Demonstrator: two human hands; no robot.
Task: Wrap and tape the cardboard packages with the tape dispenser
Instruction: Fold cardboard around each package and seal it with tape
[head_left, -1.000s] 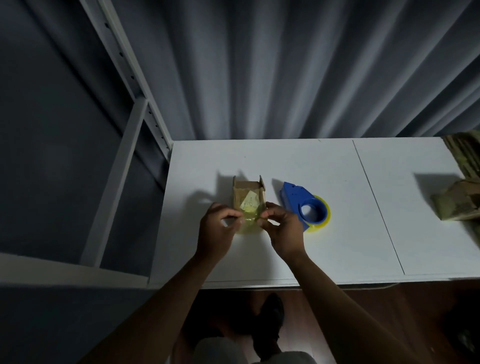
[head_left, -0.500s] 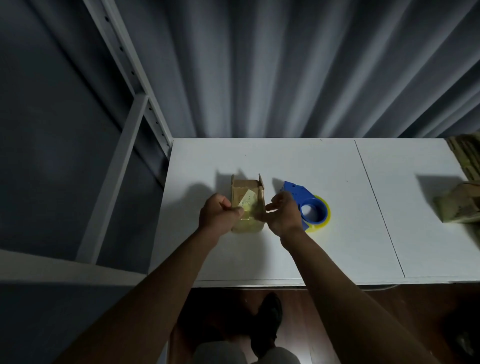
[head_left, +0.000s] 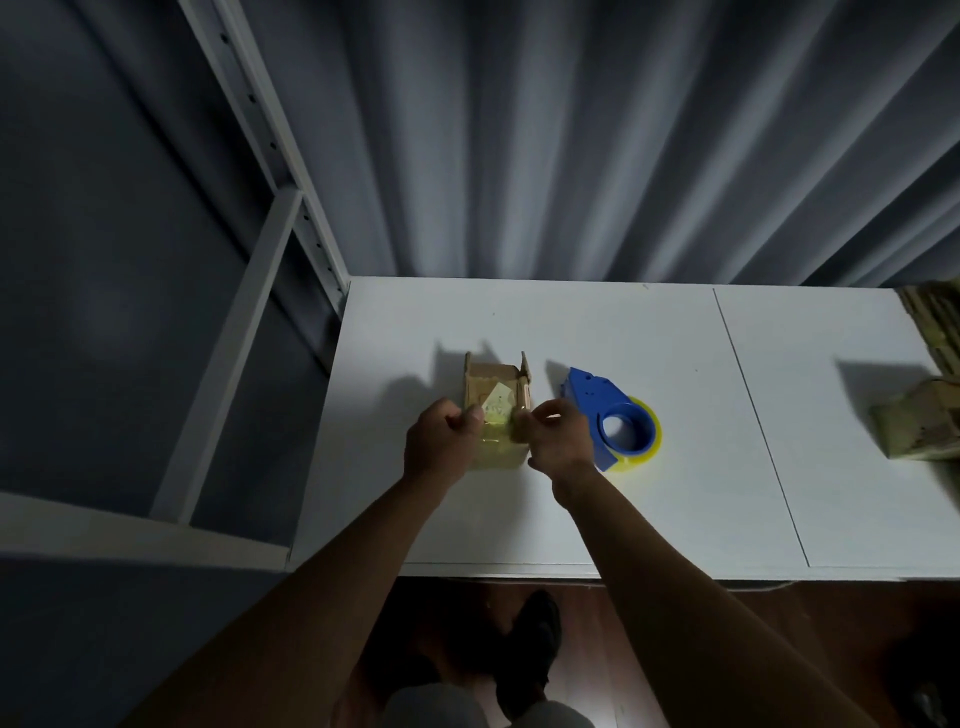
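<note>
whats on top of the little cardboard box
Yellowish clear tape lies across the top of the cardboard box. The left hand and right hand pinch it at either side, covering the tape ends and the box's near corners.

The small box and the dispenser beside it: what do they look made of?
Small box: brown cardboard, matte, with thin raised flaps; a glossy yellowish film, likely tape, covers its near part, where the left hand and right hand pinch it. Tape dispenser: smooth blue moulded plastic, holding a translucent yellow roll.

Grey curtain (head_left: 571, 140) behind white table (head_left: 571, 322)
</note>
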